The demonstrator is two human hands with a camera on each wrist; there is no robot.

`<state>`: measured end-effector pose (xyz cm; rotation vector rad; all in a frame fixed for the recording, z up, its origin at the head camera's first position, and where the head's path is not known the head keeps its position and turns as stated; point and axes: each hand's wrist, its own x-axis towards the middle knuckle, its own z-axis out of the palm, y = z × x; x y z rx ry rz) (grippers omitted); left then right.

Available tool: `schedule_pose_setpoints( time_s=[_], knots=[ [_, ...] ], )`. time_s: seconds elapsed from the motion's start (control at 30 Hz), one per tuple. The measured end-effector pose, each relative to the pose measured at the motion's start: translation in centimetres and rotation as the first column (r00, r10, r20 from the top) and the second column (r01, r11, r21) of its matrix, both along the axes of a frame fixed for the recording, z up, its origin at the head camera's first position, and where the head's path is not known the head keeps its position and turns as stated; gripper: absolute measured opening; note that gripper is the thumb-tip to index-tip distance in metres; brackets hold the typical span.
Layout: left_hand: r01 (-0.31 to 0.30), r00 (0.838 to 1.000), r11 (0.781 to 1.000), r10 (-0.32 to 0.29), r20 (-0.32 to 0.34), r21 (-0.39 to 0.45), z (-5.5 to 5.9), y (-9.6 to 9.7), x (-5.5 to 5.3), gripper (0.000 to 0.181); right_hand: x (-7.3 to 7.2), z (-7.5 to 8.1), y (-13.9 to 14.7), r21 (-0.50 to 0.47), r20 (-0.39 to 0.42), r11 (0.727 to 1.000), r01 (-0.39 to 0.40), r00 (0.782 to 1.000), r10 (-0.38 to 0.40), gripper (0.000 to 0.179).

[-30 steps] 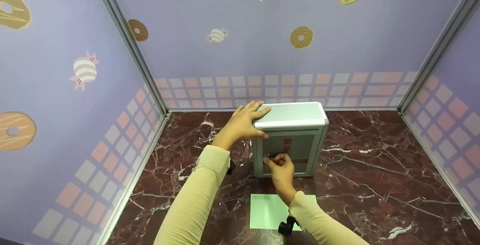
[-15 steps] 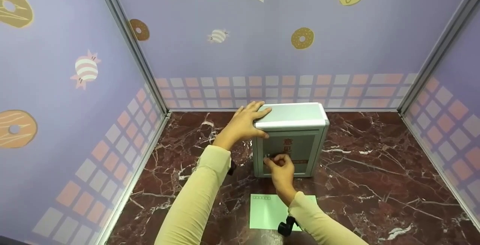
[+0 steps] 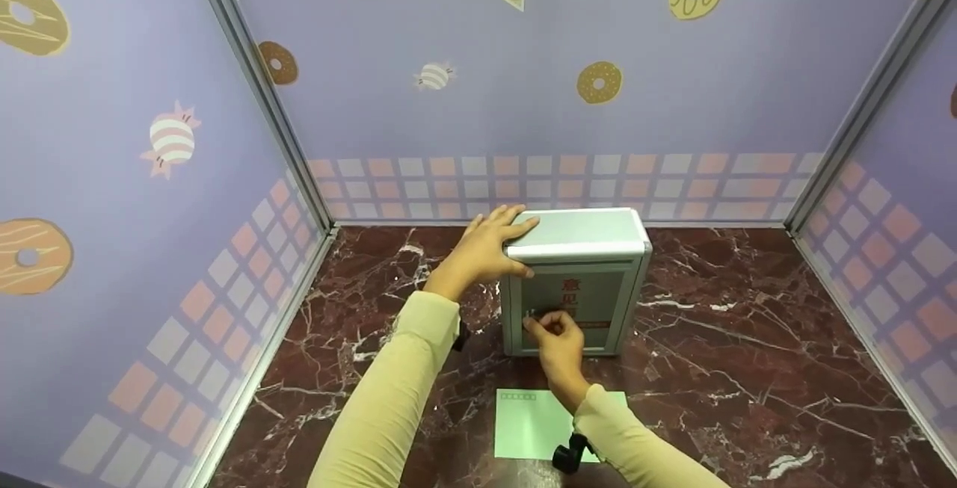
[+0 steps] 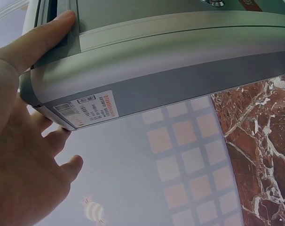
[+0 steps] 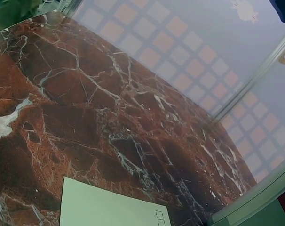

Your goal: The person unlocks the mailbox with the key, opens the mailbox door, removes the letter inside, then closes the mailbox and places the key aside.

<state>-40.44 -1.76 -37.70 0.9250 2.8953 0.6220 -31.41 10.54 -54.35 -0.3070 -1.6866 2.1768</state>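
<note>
An upright silver-grey suggestion box (image 3: 583, 229) with red characters stands at the middle of the marble surface. My left hand (image 3: 482, 247) grips its upper left corner. In the left wrist view the thumb (image 4: 51, 35) presses the front frame and the fingers reach round the far side. Lower on the box's front, my right hand (image 3: 561, 346) pinches a small key-like piece at the lock, mostly hidden by the fingertips. The round chrome lock (image 4: 215, 3) shows at the left wrist view's top edge. The right wrist view does not show the right hand.
A pale green envelope (image 3: 527, 428) with small printed squares lies in front of the box, partly under the right forearm. A black wrist camera (image 3: 568, 454) hangs over it. Purple patterned walls (image 3: 523, 122) enclose the dark red marble surface (image 3: 733, 368).
The head view has shifted slightly. Both hands keep their places, the left on the box's corner and the right at the lock. The box and envelope stay put.
</note>
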Motion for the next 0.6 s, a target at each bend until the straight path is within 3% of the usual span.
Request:
schedule_pose_setpoints(
  time_s=[0.6],
  knots=[
    [0.012, 1.0, 1.0, -0.012, 0.0, 0.005, 0.07, -0.13, 0.04, 0.093, 0.69, -0.09, 0.44, 0.013, 0.015, 0.998, -0.058, 0.998, 0.057, 0.025]
  ],
)
